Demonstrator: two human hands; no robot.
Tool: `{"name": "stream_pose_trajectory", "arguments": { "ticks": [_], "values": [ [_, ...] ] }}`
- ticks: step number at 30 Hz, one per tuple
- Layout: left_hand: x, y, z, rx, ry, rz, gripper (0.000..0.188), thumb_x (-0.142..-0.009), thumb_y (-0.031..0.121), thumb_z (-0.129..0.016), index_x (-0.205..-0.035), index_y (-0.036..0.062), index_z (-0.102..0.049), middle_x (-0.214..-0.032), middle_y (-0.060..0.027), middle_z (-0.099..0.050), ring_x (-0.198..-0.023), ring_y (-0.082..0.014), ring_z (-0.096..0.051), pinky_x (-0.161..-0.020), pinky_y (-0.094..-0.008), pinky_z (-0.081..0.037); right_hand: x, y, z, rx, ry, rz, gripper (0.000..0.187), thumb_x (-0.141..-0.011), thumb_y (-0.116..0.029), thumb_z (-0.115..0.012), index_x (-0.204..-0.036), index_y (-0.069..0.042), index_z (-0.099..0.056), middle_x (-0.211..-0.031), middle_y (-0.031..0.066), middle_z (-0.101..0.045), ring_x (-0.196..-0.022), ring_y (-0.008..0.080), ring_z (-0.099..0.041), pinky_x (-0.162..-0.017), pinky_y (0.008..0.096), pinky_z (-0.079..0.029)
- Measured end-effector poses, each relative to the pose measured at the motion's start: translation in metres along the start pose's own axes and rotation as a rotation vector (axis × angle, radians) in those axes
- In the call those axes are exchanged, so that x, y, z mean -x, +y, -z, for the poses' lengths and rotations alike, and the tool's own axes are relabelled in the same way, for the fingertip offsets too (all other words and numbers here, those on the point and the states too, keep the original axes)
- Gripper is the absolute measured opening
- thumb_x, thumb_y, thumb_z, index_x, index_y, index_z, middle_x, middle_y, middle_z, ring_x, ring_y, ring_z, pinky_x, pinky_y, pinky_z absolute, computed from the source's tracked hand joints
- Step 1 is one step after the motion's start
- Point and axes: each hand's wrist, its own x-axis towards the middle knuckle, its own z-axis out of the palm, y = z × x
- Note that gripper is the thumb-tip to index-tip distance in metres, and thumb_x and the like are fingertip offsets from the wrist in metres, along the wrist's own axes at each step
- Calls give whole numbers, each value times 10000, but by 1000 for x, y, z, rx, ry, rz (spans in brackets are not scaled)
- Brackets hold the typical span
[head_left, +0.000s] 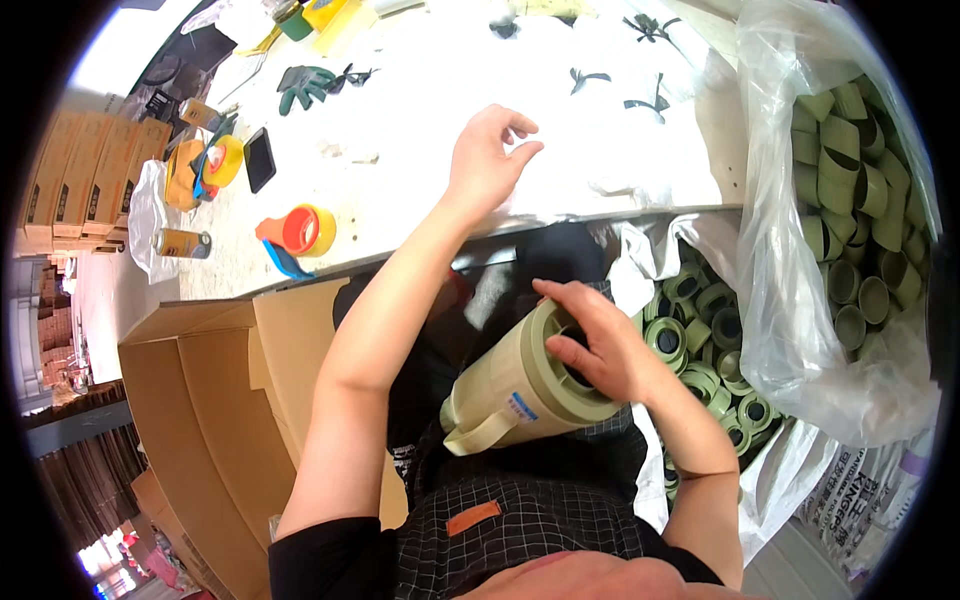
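A pale olive-green jug with a side handle and a small blue-and-white label lies tilted across my lap. Its wide rim faces up to the right. My right hand grips this rim, with the thumb hooked over the edge into the mouth; the jug's inside is mostly hidden. Over the white tabletop, near its front edge, my left hand holds nothing. Its fingers are loosely bent and the thumb stands apart from them.
An open cardboard box stands at left. Bags of green ring-shaped parts and green curved pieces are at right. On the table lie an orange-yellow tape roll, a phone, a can, a green glove and black ties.
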Motion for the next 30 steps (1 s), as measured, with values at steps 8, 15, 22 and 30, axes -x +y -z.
{"name": "stream_pose_trajectory", "arguments": {
  "ticks": [8,15,22,30],
  "values": [
    [-19,-80,-25,-139,-253,404,234,-936,226,-614,-927,3,-685,-908,-134,-692,-846,-253,-653,-796,-369,-507,-7,34,15,-246,-84,-63,467,-930,-299,-666,-1301,-33,-564,-1070,142,-605,-1005,317,-604,-891,377,-485],
    [-25,-78,-19,-267,-285,443,247,-912,249,-642,-929,11,-706,-1009,-176,-682,-948,-347,-653,-863,-423,-503,-39,16,11,-433,-79,140,387,-932,-267,-691,-1233,-38,-609,-1087,101,-644,-1022,222,-626,-898,334,-486],
    [-29,-86,-17,-162,-92,419,307,-960,241,-556,-852,-11,-694,-842,-153,-703,-839,-280,-665,-786,-379,-503,-55,21,10,-746,-173,-205,358,-957,-203,-686,-1236,3,-597,-1097,107,-680,-1028,135,-642,-878,284,-503],
    [23,13,-3,405,-343,274,276,-983,185,-537,-856,-22,-669,-843,-122,-727,-777,-180,-652,-763,-329,-524,-66,44,-12,-461,628,-199,393,-862,-74,-753,-1175,10,-532,-1090,127,-635,-787,127,-643,-639,248,-514]
  ]
}}
